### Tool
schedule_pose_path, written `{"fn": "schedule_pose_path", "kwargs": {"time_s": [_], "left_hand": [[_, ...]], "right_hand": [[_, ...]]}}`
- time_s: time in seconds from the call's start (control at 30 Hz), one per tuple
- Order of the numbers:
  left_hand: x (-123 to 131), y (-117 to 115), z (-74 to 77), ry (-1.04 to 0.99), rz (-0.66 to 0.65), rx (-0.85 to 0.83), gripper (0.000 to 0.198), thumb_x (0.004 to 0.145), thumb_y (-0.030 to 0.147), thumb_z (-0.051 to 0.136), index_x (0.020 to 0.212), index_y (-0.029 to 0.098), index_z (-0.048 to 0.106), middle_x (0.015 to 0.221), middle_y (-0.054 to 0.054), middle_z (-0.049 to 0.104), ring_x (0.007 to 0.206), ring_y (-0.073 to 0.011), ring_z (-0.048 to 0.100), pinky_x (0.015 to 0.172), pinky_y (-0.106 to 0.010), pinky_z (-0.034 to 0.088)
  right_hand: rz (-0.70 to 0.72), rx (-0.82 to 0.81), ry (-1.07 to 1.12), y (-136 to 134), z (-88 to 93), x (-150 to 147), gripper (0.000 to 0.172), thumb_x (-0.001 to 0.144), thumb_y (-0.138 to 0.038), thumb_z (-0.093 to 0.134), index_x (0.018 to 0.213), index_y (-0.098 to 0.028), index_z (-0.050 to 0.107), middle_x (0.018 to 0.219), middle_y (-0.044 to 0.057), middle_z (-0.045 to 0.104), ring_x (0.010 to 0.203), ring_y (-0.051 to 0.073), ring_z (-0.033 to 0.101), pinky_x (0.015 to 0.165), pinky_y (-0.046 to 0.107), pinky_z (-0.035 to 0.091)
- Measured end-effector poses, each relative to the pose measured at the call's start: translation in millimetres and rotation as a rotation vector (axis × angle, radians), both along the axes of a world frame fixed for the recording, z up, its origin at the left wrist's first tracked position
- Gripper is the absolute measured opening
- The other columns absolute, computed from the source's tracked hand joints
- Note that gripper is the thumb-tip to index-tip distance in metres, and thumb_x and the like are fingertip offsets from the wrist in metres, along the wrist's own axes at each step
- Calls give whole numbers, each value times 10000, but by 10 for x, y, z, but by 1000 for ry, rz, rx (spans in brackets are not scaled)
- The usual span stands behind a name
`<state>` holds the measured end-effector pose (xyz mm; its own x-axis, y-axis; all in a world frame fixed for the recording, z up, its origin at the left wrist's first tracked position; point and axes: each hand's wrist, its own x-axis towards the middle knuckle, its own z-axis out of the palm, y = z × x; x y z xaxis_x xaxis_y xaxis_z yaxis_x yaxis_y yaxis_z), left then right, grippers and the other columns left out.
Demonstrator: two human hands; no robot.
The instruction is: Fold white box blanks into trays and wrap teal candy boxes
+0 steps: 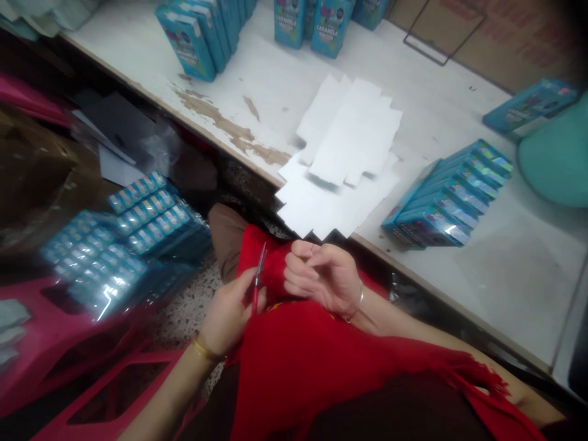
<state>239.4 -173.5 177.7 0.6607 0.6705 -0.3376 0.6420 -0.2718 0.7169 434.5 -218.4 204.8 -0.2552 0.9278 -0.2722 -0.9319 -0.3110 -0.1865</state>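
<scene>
My left hand (232,312) is closed round a small pair of scissors with red handles (255,299), blades pointing up and away from me. Beside it, my right hand (324,275) is held in front of the table edge with its fingers curled in and the thumb against them. Whatever may be inside those fingers is hidden. Both hands are above the red cloth (303,367) over my lap. Just beyond the right hand, white flat carton blanks (353,135) lie in a loose overlapping pile, reaching over the table's front edge.
Blue printed boxes stand in a row (441,202) on the white table (500,294), with more boxes (188,46) at the back. A teal rounded object (558,153) is at right. Plastic-wrapped blue boxes (105,257) rest at left by a pink plastic stool (87,367).
</scene>
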Motion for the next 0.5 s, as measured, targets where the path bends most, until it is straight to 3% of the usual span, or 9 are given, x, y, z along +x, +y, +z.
{"fn": "schedule_pose_path", "kwargs": {"time_s": [0.13,0.27,0.33,0.43,0.5], "left_hand": [[5,-1,-6,10,20,14,285,847,309,464,1083,173,550,812,-46,646,717,-163,613,705,-262,458],[6,-78,-25,-35,114,-26,282,834,261,492,1106,205,541,841,-32,659,712,-147,613,715,-254,459],[-5,-86,-123,-89,272,-119,303,844,313,511,1130,215,502,756,-7,636,643,-137,600,658,-248,467],[-66,-12,-365,-285,661,-396,330,822,455,553,1018,210,453,616,33,578,484,-121,562,486,-221,449],[-129,61,-522,-373,857,-478,394,781,535,579,934,206,426,531,56,536,390,-109,511,390,-198,394]], "right_hand": [[16,-15,-15,-2,16,1,117,689,-114,452,624,-186,386,491,-48,385,398,78,276,450,220,267],[27,-70,-62,-53,57,-31,255,826,-143,433,591,-191,347,476,-60,350,381,67,232,431,214,247],[48,-127,-107,-56,42,-59,317,877,-176,439,578,-193,336,460,-70,324,376,61,195,420,212,234],[135,-232,-228,-19,-2,-118,381,900,-275,508,569,-195,337,446,-88,277,383,53,147,416,208,222],[199,-255,-311,5,-42,-158,439,913,-404,501,563,-195,338,429,-97,243,374,45,123,408,206,202]]}}
